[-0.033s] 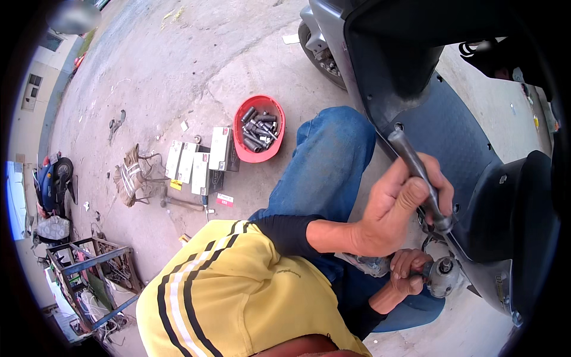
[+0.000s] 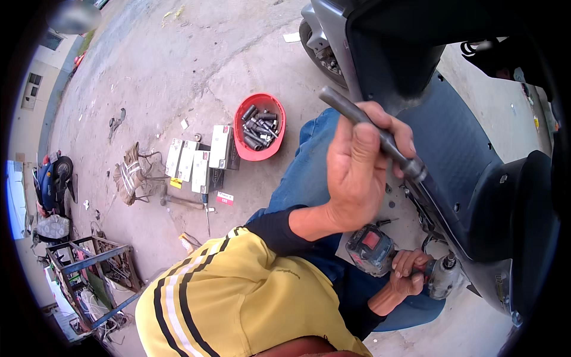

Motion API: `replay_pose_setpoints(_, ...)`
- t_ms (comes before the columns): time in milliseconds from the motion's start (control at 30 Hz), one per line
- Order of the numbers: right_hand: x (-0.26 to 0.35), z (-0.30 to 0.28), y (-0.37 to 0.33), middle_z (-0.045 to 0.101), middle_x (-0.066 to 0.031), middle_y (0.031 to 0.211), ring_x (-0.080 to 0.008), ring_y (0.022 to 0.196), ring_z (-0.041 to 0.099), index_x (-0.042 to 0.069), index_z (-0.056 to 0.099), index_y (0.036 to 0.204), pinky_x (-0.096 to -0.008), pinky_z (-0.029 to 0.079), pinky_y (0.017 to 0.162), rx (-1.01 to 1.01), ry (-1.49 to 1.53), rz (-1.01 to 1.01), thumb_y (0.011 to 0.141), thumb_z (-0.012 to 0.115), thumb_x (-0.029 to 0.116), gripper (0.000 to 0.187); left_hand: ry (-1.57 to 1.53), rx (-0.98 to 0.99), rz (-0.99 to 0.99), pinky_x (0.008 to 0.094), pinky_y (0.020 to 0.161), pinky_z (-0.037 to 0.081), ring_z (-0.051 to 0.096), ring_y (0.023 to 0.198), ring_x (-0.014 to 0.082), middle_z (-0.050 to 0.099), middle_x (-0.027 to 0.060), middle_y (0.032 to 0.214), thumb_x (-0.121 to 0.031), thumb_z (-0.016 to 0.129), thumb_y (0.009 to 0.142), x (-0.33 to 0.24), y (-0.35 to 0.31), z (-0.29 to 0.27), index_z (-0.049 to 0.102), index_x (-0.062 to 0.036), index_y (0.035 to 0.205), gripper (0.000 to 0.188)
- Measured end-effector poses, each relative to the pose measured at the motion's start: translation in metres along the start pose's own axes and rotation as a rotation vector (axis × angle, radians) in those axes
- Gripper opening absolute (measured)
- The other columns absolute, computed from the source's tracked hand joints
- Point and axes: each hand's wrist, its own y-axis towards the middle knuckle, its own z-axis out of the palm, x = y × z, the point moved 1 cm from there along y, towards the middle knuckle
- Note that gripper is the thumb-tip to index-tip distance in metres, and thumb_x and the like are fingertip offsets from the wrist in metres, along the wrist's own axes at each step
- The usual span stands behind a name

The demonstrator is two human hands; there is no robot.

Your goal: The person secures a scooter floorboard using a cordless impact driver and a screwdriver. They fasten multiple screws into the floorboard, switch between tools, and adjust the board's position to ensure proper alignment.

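Note:
My left hand (image 2: 360, 172) is closed around a long dark metal extension bar (image 2: 352, 112), raised in front of the scooter (image 2: 455, 140). The bar slants, its thicker collared end down to the right. Lower down, my right hand (image 2: 410, 271) grips the handle of a cordless impact wrench (image 2: 441, 282). The wrench's silver head sits beside the scooter's lower edge, its small square drive facing up, and its dark battery (image 2: 370, 243) with a red patch points left. Between the hands, the scooter's footboard edge shows, with some parts beneath it.
An upturned red hard hat (image 2: 257, 156) on the concrete holds several sockets. Beside it lie white boxes (image 2: 221, 143), a hammer (image 2: 185, 203) and a screwdriver (image 2: 206, 214). A folding stool (image 2: 129, 175) stands farther left, near a metal frame (image 2: 95, 262) full of scrap and a parked motorcycle (image 2: 55, 181).
My left hand has moved up and to the left with the extension bar. The wrench's battery, mostly hidden before, now shows. My right hand keeps its grip; the wrench head has turned slightly.

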Motion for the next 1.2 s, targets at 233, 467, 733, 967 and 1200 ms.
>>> replay_pose_setpoints(233,0.057,-0.025,-0.035,0.049,-0.0023,0.072,-0.0122,0.053,0.047,0.002,0.06,0.116,-0.0303,0.04,0.056,-0.306,-0.105,-0.024,0.093,0.075,0.032,0.041,1.208,-0.326,-0.191,0.0242,0.056,0.041,0.05,0.062,0.0051,0.063,-0.0008,0.078,-0.033,0.053,0.112,-0.058,0.106,-0.265,0.066,-0.0007,0.119,0.036)
replay_pose_setpoints(467,0.058,-0.034,-0.046,0.05,-0.0015,0.07,-0.0125,0.055,0.048,0.0,0.059,0.119,-0.0308,0.041,0.061,-0.478,-0.303,0.06,0.092,0.077,0.034,0.046,1.59,0.085,-0.587,0.0449,0.084,0.055,0.07,0.097,0.032,0.069,0.0216,0.111,-0.036,0.046,0.109,-0.037,0.047,-0.499,0.062,0.0032,0.115,0.043)
replay_pose_setpoints(733,0.042,-0.034,-0.053,0.054,-0.0055,0.068,-0.0163,0.055,0.053,-0.003,0.064,0.114,-0.0319,0.042,0.056,-0.661,-0.213,0.156,0.087,0.082,0.026,0.044,1.765,0.103,-0.46,0.0455,0.09,0.054,0.068,0.107,0.0362,0.065,0.0235,0.125,-0.031,0.049,0.106,0.06,-0.004,-0.441,0.061,0.0007,0.122,0.038)
replay_pose_setpoints(967,0.046,-0.034,-0.063,0.071,-0.0043,0.095,-0.0145,0.081,0.066,0.003,0.068,0.12,-0.0294,0.052,0.075,-0.677,-0.293,0.22,0.079,0.093,0.017,0.05,1.897,0.664,-0.532,0.045,0.09,0.054,0.068,0.106,0.036,0.065,0.0226,0.121,-0.025,0.053,0.104,0.08,-0.1,-0.373,0.062,0.0,0.121,0.032)
replay_pose_setpoints(1200,0.038,-0.031,-0.075,0.062,-0.0039,0.076,-0.0146,0.063,0.057,0.001,0.066,0.11,-0.0295,0.043,0.06,-0.796,-0.481,0.178,0.079,0.093,0.027,0.049,1.919,0.646,-0.546,0.0444,0.09,0.054,0.068,0.104,0.0358,0.065,0.0217,0.118,-0.02,0.057,0.102,0.046,-0.078,-0.384,0.063,-0.0006,0.12,0.027)
